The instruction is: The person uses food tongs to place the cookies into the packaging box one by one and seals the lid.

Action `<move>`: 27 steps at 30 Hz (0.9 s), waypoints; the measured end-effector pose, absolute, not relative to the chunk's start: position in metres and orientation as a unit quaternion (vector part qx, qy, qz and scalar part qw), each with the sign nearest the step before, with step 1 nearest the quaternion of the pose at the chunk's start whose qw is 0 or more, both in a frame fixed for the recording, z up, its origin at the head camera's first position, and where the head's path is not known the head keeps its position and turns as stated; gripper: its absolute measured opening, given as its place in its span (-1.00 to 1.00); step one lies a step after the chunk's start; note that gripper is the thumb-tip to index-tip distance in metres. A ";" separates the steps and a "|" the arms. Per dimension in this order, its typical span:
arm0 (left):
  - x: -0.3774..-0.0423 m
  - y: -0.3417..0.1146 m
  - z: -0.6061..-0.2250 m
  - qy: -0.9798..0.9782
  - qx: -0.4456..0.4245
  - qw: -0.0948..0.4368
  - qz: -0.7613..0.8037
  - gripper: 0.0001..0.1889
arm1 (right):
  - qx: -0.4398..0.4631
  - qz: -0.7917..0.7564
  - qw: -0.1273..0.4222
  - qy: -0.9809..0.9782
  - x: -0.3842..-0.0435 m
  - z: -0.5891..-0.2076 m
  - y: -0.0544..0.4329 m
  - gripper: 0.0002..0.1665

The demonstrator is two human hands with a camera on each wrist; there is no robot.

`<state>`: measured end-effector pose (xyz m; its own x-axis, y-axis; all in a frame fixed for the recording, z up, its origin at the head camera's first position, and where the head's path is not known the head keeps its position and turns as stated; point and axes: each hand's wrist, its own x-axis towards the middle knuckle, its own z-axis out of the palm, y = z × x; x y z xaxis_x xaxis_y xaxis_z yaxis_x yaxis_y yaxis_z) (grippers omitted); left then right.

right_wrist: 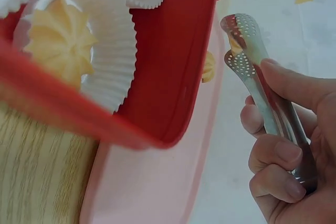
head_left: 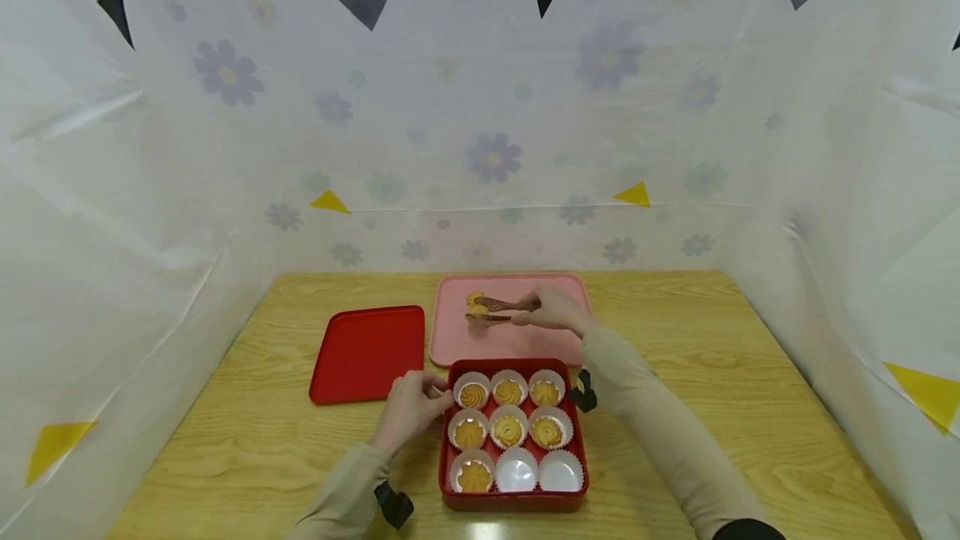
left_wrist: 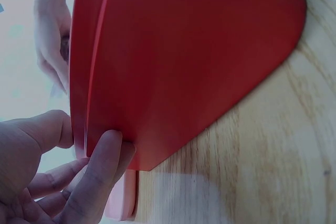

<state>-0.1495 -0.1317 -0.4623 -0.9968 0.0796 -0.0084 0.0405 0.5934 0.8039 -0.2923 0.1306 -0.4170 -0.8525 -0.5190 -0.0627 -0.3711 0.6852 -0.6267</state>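
Note:
My left hand [head_left: 408, 411] pinches the left rim of a red box [head_left: 513, 502], thumb at the rim and fingers against the outer wall in the left wrist view. Inside the box stand rows of white paper cups [head_left: 517, 471]. Most hold a piped butter cookie [head_left: 507, 431]; the front middle and front right cups hold none. Over the pink tray [head_left: 517, 346], my right hand [head_left: 553, 308] grips metal tongs [right_wrist: 281, 114] with perforated tips. In the head view the tips lie at either side of a cookie [head_left: 477, 309], with another cookie [head_left: 474, 297] just behind it.
A bare red tray [head_left: 369, 354] lies on the wooden table [head_left: 675, 340], left of the pink tray. The box stands close in front of the pink tray. Flower-patterned white sheeting [head_left: 480, 107] encloses the table at the back and sides.

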 end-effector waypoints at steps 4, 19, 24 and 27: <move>-0.149 -0.131 -0.461 0.892 0.032 0.022 0.450 -0.85 | -0.278 -0.324 0.106 0.898 -0.286 -0.416 0.144 -0.69; -0.149 -0.130 -0.462 0.894 0.030 0.020 0.446 -0.84 | -0.334 -0.352 0.112 0.867 -0.245 -0.416 0.199 -0.55; -0.149 -0.129 -0.463 0.895 0.025 0.028 0.445 -0.84 | -0.325 -0.358 0.132 0.865 -0.230 -0.417 0.211 -0.53; -0.149 -0.129 -0.463 0.895 0.026 0.026 0.444 -0.83 | -0.330 -0.357 0.139 0.863 -0.223 -0.419 0.217 -0.53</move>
<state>-0.1488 -0.1295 -0.4628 -0.9973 0.0699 -0.0229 0.0240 0.6037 0.7968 -0.2229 0.2172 -0.4191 -0.7443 -0.6678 -0.0033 -0.4698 0.5271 -0.7082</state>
